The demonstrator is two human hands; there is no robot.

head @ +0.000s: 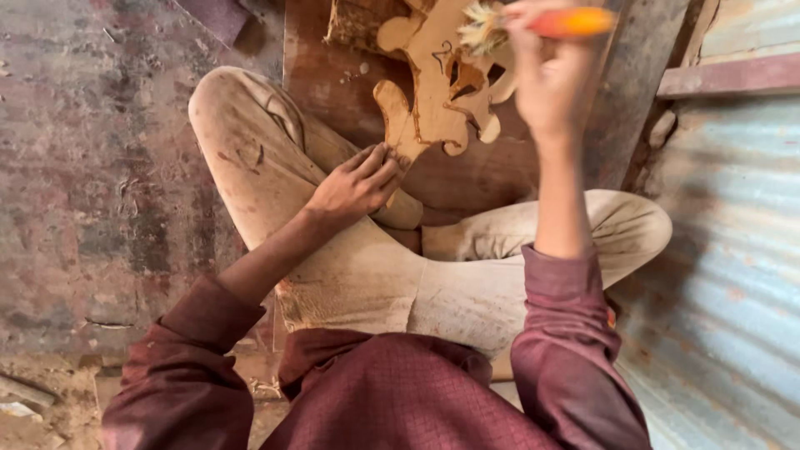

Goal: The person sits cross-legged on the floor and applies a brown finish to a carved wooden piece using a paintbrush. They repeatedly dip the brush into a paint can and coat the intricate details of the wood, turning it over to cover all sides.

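The left hand [357,185] pinches the lower edge of a pale, scroll-cut carved wooden panel [433,83], which runs up past the frame's top. Above it, the blurred right hand [546,79] is closed around an orange-handled brush [533,25], its bristles against the panel.

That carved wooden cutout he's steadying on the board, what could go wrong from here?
The left hand pinches only the bottom edge of the wooden cutout, so a push from above might make it twist or slide on the brown board. The right hand grips an orange-handled tool close over the thin scrolled lobes, which look fragile and could chip. The left fingertips lie right at the piece's edge, so a slipping tool might reach them.
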